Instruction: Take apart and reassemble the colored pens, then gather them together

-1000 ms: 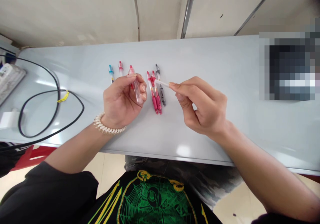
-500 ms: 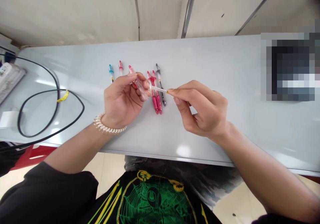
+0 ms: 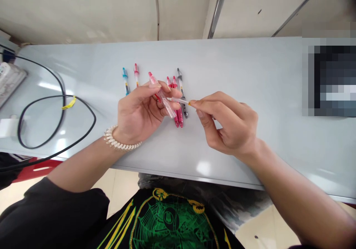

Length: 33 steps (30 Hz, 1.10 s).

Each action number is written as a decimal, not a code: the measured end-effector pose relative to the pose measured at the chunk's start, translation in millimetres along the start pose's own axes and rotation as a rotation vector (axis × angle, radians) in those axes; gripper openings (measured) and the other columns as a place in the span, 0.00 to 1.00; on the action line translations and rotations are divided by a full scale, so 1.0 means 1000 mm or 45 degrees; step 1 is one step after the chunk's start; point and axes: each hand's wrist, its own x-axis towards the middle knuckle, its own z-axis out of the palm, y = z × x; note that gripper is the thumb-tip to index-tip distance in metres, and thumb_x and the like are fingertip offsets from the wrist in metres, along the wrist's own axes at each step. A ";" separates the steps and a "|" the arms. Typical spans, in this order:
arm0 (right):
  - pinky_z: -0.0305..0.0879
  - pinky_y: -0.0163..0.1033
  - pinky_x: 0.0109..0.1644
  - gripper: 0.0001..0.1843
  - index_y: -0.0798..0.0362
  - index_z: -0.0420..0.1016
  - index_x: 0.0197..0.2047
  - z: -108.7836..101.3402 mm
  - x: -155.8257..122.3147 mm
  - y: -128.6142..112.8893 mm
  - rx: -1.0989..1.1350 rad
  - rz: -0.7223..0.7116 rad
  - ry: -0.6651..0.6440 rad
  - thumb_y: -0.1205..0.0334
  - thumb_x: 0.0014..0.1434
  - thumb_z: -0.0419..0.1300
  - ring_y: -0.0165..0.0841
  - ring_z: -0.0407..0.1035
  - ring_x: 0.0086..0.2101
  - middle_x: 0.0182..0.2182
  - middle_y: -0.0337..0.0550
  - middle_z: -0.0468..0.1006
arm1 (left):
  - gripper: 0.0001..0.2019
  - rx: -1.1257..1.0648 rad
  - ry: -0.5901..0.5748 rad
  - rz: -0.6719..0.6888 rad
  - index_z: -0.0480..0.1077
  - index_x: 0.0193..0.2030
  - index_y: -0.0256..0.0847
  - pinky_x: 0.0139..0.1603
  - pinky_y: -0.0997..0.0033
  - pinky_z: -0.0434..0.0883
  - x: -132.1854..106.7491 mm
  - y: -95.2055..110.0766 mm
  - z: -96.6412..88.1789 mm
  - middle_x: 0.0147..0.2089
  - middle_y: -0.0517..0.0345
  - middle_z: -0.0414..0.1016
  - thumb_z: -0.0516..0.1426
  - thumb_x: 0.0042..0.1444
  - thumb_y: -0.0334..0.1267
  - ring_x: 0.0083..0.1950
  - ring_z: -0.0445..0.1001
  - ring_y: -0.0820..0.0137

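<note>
My left hand (image 3: pixel 141 110) is closed round a clear pen barrel with a red clicker end (image 3: pixel 161 95), held slanted above the grey table (image 3: pixel 236 67). My right hand (image 3: pixel 228 124) pinches a thin white refill (image 3: pixel 180 101) by its tip end, its other end touching the barrel's open end. Two red pens (image 3: pixel 178 117) and a grey pen (image 3: pixel 182 91) lie side by side on the table under the hands. A blue-ended pen (image 3: pixel 125 80) and a red-ended pen (image 3: pixel 136 74) lie to the left, partly hidden by my left hand.
A black cable (image 3: pixel 55 111) with a yellow tag loops over the table's left part, beside a white charger (image 3: pixel 7 127) and a power strip (image 3: pixel 9 79). A blurred dark object (image 3: pixel 330 74) sits at the right. The table's front edge runs just below my wrists.
My right hand has brought the refill left and down to the barrel's open end. My left hand tilted the barrel toward it, and the view shifted slightly.
</note>
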 end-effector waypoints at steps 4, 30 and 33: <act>0.70 0.33 0.30 0.18 0.51 0.79 0.49 -0.001 0.000 0.000 -0.016 0.015 -0.021 0.78 0.65 0.54 0.27 0.77 0.31 0.38 0.40 0.84 | 0.09 -0.036 -0.082 0.029 0.79 0.33 0.36 0.34 0.76 0.82 -0.001 0.000 -0.001 0.36 0.53 0.86 0.60 0.62 0.34 0.31 0.86 0.69; 0.67 0.33 0.26 0.17 0.49 0.80 0.46 -0.007 0.005 -0.004 -0.170 -0.057 -0.062 0.78 0.64 0.56 0.25 0.72 0.26 0.31 0.36 0.81 | 0.10 0.058 -0.290 0.076 0.85 0.41 0.38 0.41 0.71 0.87 -0.009 -0.006 -0.009 0.47 0.49 0.89 0.61 0.66 0.34 0.44 0.89 0.59; 0.67 0.33 0.26 0.17 0.49 0.81 0.45 -0.006 0.005 -0.004 -0.192 -0.056 -0.058 0.77 0.64 0.56 0.25 0.72 0.26 0.31 0.36 0.81 | 0.09 0.031 -0.294 0.088 0.85 0.42 0.35 0.41 0.70 0.86 -0.009 -0.007 -0.009 0.47 0.46 0.89 0.61 0.66 0.34 0.46 0.89 0.57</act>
